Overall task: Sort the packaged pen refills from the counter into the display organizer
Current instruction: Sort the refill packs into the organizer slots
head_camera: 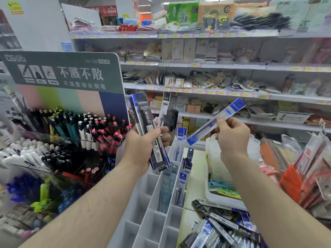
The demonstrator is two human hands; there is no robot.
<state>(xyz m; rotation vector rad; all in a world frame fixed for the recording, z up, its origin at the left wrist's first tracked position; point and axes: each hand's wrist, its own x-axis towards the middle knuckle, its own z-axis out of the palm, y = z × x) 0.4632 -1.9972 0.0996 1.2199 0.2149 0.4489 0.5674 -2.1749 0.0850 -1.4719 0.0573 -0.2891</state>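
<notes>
Sorting in progress. The left hand (143, 151) grips a fanned bundle of refill packs (148, 126), thumb curled across them; the right hand (232, 138) pinches a single blue-headed refill pack (217, 120) between fingertips, held tilted above the white display organizer (152, 203). More packs lie in a heap (223, 228) on the counter, near right. Next move (a judgement): match the single pack to a compartment holding like stock. The sign (62, 70) behind reads "DS-758" and "不溅不散"; a dark pack shows "AIHAO".
</notes>
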